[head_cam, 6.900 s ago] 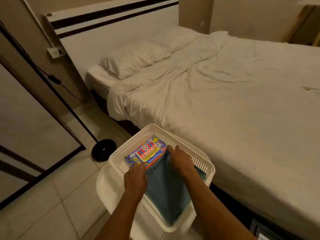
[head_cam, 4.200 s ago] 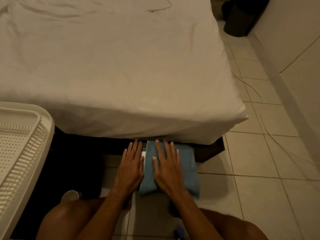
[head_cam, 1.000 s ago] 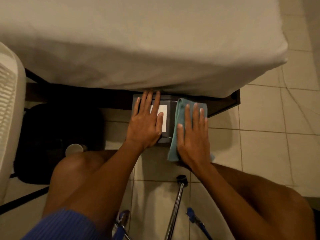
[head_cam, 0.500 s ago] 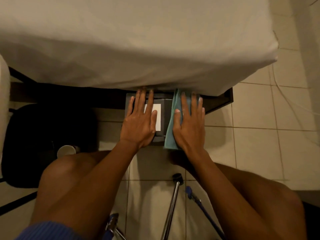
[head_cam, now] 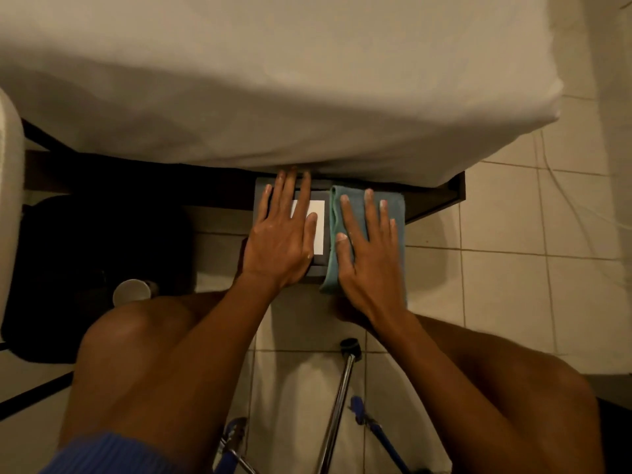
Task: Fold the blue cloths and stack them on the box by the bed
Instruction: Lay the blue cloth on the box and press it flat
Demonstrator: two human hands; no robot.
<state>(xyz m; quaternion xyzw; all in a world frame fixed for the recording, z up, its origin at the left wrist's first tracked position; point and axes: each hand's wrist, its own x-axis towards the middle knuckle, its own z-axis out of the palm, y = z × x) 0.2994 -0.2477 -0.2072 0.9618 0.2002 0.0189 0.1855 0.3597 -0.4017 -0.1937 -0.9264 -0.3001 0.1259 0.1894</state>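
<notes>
A folded blue cloth [head_cam: 393, 203] lies on the right half of a dark grey box [head_cam: 323, 268] that stands on the floor at the bed's edge. My right hand [head_cam: 367, 248] lies flat on the cloth with fingers spread, pressing it down. My left hand [head_cam: 282, 237] rests flat on the bare left part of the box, partly covering its white label [head_cam: 318, 227]. Both palms face down and neither hand grips anything. The box's far edge is tucked under the overhanging white bedsheet [head_cam: 273, 80].
The dark bed frame [head_cam: 441, 196] runs behind the box. A white basket's edge [head_cam: 8, 186] shows at far left, with a black bag [head_cam: 68, 268] and a small white cup [head_cam: 131, 291] below it. My knees and a metal chair leg [head_cam: 342, 405] fill the foreground over the tiled floor.
Over the last second the cloth went from a narrow strip to spread wider over the box's right side. My right hand slid slightly right with it. My left hand stayed on the box.
</notes>
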